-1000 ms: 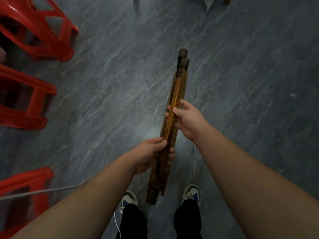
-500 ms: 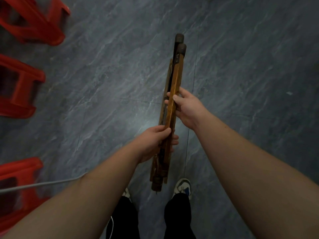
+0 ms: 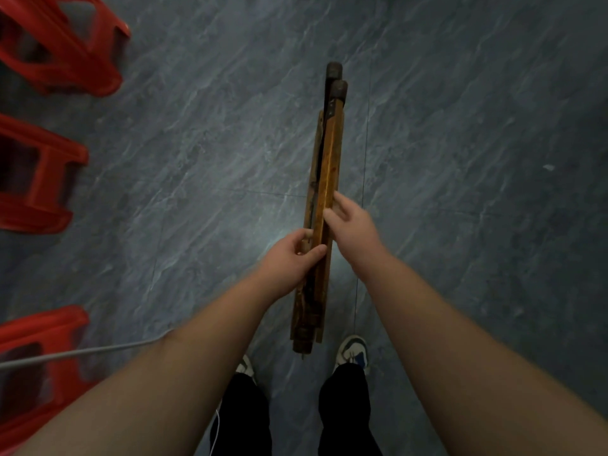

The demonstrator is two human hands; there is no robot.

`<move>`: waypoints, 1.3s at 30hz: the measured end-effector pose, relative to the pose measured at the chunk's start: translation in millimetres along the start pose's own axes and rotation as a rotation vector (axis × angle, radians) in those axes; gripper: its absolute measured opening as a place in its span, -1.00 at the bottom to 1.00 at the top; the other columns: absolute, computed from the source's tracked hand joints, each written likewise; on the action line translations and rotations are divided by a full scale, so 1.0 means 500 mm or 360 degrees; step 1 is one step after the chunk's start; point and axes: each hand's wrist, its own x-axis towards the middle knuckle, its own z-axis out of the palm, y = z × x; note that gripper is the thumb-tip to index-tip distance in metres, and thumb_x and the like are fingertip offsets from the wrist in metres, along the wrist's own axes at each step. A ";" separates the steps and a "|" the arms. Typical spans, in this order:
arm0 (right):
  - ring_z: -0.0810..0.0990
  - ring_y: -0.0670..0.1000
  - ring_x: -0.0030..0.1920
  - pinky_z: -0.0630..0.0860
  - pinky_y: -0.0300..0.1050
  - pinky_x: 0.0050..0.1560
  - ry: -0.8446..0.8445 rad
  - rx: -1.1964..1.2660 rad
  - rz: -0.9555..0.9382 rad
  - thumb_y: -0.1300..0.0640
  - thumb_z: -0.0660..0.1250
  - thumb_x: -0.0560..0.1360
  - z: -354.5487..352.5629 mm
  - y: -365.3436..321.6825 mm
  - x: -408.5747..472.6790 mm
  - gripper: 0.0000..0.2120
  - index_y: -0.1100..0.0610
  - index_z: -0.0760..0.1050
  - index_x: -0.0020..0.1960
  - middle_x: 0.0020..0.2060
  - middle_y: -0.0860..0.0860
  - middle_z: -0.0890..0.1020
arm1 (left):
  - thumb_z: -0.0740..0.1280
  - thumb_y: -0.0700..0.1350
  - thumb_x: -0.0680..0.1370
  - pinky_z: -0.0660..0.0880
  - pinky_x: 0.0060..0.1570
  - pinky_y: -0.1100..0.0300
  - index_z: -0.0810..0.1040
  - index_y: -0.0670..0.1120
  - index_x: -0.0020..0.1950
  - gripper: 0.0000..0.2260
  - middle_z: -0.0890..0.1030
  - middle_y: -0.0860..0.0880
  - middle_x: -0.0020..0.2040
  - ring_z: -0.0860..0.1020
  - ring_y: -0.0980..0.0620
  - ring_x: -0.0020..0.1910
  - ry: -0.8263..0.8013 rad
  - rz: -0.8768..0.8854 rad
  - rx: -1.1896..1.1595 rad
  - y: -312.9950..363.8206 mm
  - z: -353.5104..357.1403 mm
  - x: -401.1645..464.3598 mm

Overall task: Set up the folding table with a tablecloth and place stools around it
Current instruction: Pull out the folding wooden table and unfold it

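Note:
I hold a folded wooden table frame [image 3: 329, 153], a bundle of brown slats with dark capped ends, pointing away from me above the floor. My left hand [image 3: 292, 261] grips the left slats near the bundle's lower half, thumb across the top. My right hand [image 3: 353, 228] holds the right-hand slat just above it, fingers curled round its edge. Three red plastic stools stand along the left: one stool [image 3: 65, 44] at the top, a second stool [image 3: 36, 179] in the middle, a third stool [image 3: 39, 353] at the bottom. No tablecloth is in view.
Grey marbled floor tiles [image 3: 477, 159] stretch to the right and ahead. A grey cable [image 3: 82, 352] runs across the lowest stool towards my left arm. My two shoes [image 3: 353, 350] and dark trouser legs are right below the bundle.
The bundle has swung to point straighter ahead and sits slightly right. My right hand has shifted its hold on the right slat; my left thumb now lies across the top.

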 end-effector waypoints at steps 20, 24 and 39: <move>0.40 -0.22 0.40 0.36 -0.08 0.43 0.0067 0.0124 -0.0207 0.32 0.16 0.58 0.079 0.267 -0.318 -0.43 0.00 0.25 0.55 0.41 -0.13 0.46 | 0.35 -0.21 0.57 0.41 0.38 0.12 0.10 0.16 0.59 -0.30 0.34 0.18 0.50 0.35 0.27 0.42 -0.0001 0.0492 0.0171 -0.250 0.073 -0.238; 0.46 -0.34 0.29 0.44 -0.27 0.30 -0.0050 0.0087 -0.0345 0.49 0.12 0.54 0.075 0.305 -0.313 -0.31 -0.05 0.22 0.54 0.28 -0.31 0.48 | 0.37 -0.29 0.52 0.36 0.17 0.50 0.11 0.33 0.52 -0.21 0.41 0.32 0.35 0.42 0.42 0.27 0.0210 0.0568 0.0256 -0.277 0.089 -0.234; 0.19 -0.24 0.50 0.15 -0.33 0.44 0.0179 -0.0553 -0.1209 0.24 0.34 0.34 0.078 0.541 -0.186 -0.01 -0.29 -0.08 0.57 0.49 -0.29 0.21 | 0.37 -0.22 0.47 0.29 0.46 -0.06 0.06 0.06 0.61 -0.21 0.25 0.05 0.56 0.24 0.06 0.53 0.0376 0.1278 0.0517 -0.518 0.142 -0.018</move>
